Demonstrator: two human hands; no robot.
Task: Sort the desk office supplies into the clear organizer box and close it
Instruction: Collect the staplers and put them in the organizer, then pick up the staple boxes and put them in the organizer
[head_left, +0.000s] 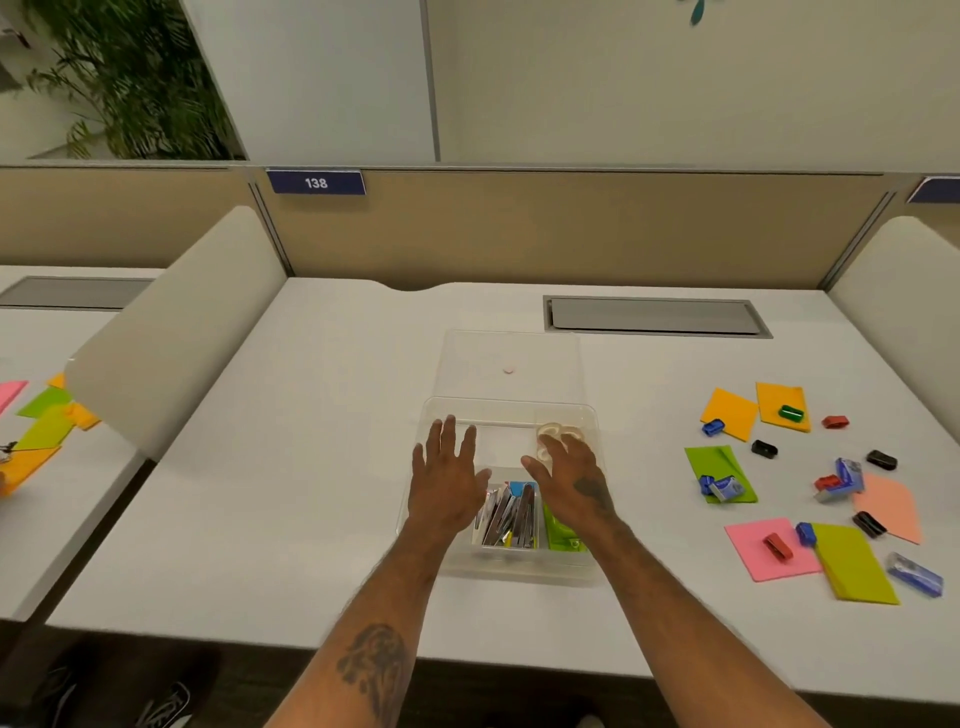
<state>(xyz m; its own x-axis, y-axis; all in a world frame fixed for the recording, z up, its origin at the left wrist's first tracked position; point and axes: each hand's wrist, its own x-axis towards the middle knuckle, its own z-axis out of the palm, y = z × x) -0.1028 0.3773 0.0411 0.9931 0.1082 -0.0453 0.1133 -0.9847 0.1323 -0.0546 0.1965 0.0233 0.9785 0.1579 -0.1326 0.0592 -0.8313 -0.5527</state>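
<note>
1. The desk (311, 467) is carrying everything, and the box (519, 569) is sitting near the middle of its front edge.
2. The lid (511, 353) is lying flat on the desk just behind the box, towards the back edge, so the box is standing uncovered.
3. The left hand (447, 483) is hovering palm down over the left part of the box. Its fingers are spreading straight and wide, and it is gripping nothing.
4. The right hand (574, 480) is reaching over the right part of the box. Its thumb is sticking out and its fingers are bending loosely down at the tape (550, 434). It is holding nothing that shows, and I cannot tell whether the fingertips are touching the rolls.
5. Coloured notes (753, 551) are lying scattered along the desk's right edge, well apart from the box: orange ones farther back, then green and salmon, with pink and lime nearest the front.
6. Pens (511, 517) are lying packed in the box's near middle compartment, between the wrists, with a green pack (560, 530) just to their right.
7. The tape rolls are sitting in the far right compartment.
8. Blue staples (914, 574) are resting among the notes, one at the lime note's right side.
9. Small clips (763, 448) in black, red, blue and green are lying on and between the notes.
</note>
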